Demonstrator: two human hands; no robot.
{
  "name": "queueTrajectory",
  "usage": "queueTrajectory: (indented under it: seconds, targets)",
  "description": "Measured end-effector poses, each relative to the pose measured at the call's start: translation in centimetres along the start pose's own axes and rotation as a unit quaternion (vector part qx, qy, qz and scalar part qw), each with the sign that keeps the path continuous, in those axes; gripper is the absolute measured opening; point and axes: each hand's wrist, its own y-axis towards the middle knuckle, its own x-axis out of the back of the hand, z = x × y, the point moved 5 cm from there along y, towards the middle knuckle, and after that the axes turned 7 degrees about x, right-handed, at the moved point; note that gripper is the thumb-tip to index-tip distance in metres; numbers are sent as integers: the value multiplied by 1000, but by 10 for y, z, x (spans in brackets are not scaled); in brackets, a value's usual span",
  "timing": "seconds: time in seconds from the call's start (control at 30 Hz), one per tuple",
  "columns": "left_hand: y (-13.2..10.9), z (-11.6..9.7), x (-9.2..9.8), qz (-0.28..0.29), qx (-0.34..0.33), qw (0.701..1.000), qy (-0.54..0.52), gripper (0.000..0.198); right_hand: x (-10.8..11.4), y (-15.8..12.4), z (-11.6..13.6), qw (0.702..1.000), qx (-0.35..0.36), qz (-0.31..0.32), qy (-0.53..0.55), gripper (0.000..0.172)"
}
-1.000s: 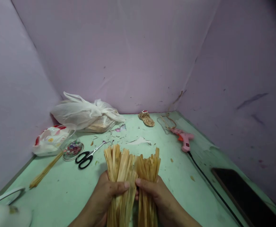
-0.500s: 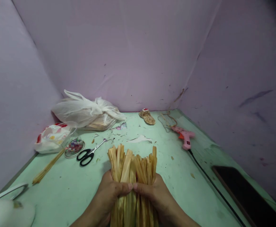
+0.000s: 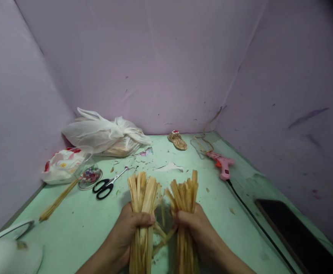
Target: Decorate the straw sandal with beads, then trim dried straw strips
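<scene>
Two upright bundles of dried, straw-coloured plant strips stand apart at the front of the table. My left hand point(image 3: 130, 228) is closed around the left bundle of dried strips point(image 3: 142, 194), its thumb lying across the front. Around the right bundle of dried strips point(image 3: 186, 196) my right hand point(image 3: 193, 226) is closed in the same way. A few loose strips point(image 3: 162, 236) cross the gap between the two. The lower ends of both bundles run out of the picture.
Black-handled scissors point(image 3: 106, 186) lie left of the bundles, near a dish of coloured beads point(image 3: 90, 177). A knotted plastic bag point(image 3: 106, 135) and a small woven slipper point(image 3: 177, 140) are at the back. To the right are a pink glue gun point(image 3: 225, 165), its cord, and a dark phone point(image 3: 294, 236).
My hands have moved apart, splitting the strips that were together into two separate bundles. The gap between them now shows table and some loose crossing strips.
</scene>
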Motion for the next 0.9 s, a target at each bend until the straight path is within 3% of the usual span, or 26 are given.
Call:
queueTrajectory:
  seconds: [0.13,0.3,0.43,0.57,0.67,0.77,0.9]
  targets:
    - [1,-7,10,-58,32,998,19,15,23,6,23,999,-13,-26,46,3]
    - [1,-10,14,-76,66,995,17,14,37,11,38,994,-53,10,91,10]
    - [-1,-7,8,-58,76,995,26,18,39,11,19,996,-56,-56,-29,20]
    - [-4,-1,-1,-6,102,994,38,22,17,7,-9,992,-89,34,-88,24]
    - [-5,-3,-4,42,117,991,40,22,14,7,-10,990,-84,32,-104,22]
    - [-5,-9,1,33,122,991,51,25,22,9,-4,991,-95,-10,-91,18]
    - [-6,-10,1,34,114,991,54,26,21,9,-5,994,-96,-22,-52,26]
